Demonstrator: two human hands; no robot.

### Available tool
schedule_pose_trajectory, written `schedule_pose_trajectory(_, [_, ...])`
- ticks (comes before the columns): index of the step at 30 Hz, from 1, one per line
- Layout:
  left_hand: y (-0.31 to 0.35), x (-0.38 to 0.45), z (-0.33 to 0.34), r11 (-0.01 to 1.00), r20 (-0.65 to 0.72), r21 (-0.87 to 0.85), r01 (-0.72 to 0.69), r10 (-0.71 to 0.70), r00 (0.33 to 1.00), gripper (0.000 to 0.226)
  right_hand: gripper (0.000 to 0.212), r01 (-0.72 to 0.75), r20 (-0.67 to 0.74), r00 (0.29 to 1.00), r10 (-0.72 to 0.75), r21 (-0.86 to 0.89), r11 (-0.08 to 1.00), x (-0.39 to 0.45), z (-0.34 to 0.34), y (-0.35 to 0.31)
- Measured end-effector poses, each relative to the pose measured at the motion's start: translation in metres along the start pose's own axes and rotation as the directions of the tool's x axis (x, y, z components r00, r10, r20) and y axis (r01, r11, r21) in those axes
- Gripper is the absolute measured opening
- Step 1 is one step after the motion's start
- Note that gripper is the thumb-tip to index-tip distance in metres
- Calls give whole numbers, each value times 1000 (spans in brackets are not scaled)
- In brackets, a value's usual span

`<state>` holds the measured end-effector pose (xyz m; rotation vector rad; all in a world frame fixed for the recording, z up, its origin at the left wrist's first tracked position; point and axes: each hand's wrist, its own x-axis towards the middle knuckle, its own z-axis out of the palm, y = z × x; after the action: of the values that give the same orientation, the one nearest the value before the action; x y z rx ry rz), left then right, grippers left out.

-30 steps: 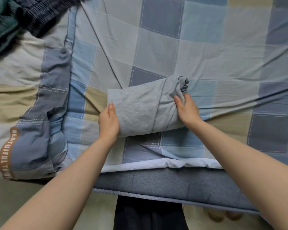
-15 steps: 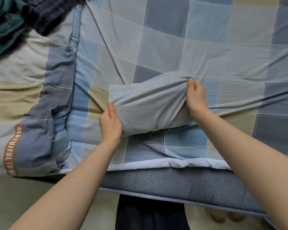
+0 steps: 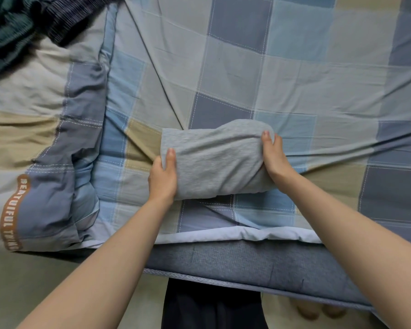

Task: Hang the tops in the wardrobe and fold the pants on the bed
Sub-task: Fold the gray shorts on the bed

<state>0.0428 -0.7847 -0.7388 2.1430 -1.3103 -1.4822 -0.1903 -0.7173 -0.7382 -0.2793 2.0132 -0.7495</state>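
The right hand has slid nearer, both hands' fingers gripping the folded grey pants, left hand steadying.

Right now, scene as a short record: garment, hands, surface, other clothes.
garment: grey folded pants, compact bundle lying on the bed
left hand: left hand grips the bundle's left edge, thumb on top
right hand: right hand grips the right end, fingers curled over the cloth
surface: checked bedsheet, creased around the bundle
beside: quilt bunched at left, with an orange lettered band
other clothes: dark clothes pile at top left, on the quilt
fold state: near done, right end bulging
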Motion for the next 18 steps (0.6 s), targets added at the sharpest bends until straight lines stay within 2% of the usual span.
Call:
schedule_pose_trajectory(3, [-1, 2, -1, 998, 63, -41, 52, -49, 997, 47, 62, -20, 109, 994, 13, 63, 998, -12, 4, 10])
schedule_pose_trajectory(5, [0, 3, -3, 988, 61, -56, 147, -144, 988, 54, 62, -18, 118, 993, 5, 110, 994, -19, 5, 12])
schedule_pose_trajectory(8, [2, -9, -9, 977, 74, -71, 202, -197, 978, 42, 56, -17, 97, 995, 2, 155, 988, -30, 1, 17])
schedule_pose_trajectory(12, [12, -50, -21, 987, 73, -128, 100, -91, 993, 27, 46, 38, 54, 998, -44, 109, 993, -61, -17, 17])
schedule_pose_trajectory(18, [54, -123, -51, 992, 3, -117, -36, 37, 999, 45, 38, 189, -134, 976, -173, 118, 975, -131, -72, -21])
